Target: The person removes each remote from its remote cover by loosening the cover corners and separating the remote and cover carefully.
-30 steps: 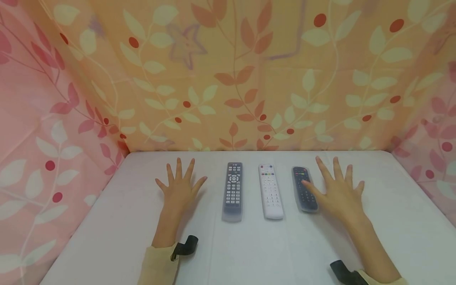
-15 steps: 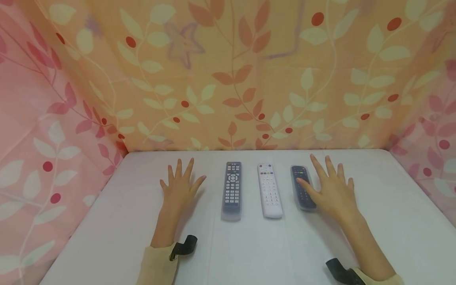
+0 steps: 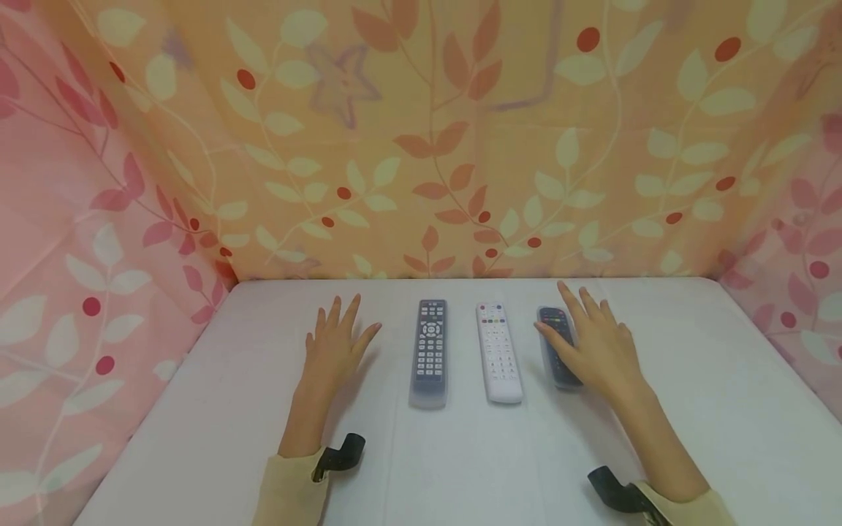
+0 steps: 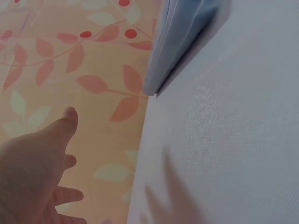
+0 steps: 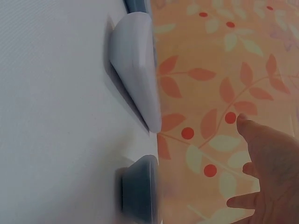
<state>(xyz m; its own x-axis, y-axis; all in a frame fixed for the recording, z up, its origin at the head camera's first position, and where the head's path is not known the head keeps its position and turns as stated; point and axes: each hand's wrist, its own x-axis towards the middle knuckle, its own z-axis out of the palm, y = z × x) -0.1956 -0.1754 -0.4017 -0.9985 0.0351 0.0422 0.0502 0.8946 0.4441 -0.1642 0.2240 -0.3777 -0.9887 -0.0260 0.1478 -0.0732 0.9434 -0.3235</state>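
Note:
Three remote controls lie side by side on the white table. The left one is a grey remote in a clear sleeve, the middle one a white remote, the right one a shorter dark remote. My right hand, fingers straight and holding nothing, hovers over the dark remote and hides part of it. In the right wrist view the dark remote sits below the white remote, apart from the hand. To the left of the grey remote, my left hand is held above the table with its fingers extended.
The white tabletop ends at a yellow floral curtain behind. Pink floral curtains stand at both sides. Each wrist carries a black camera mount over a beige sleeve.
My right hand has moved left, farther over the dark remote, its fingers drawing closer together. The left hand's fingers have come a little closer together. The remotes have stayed in place.

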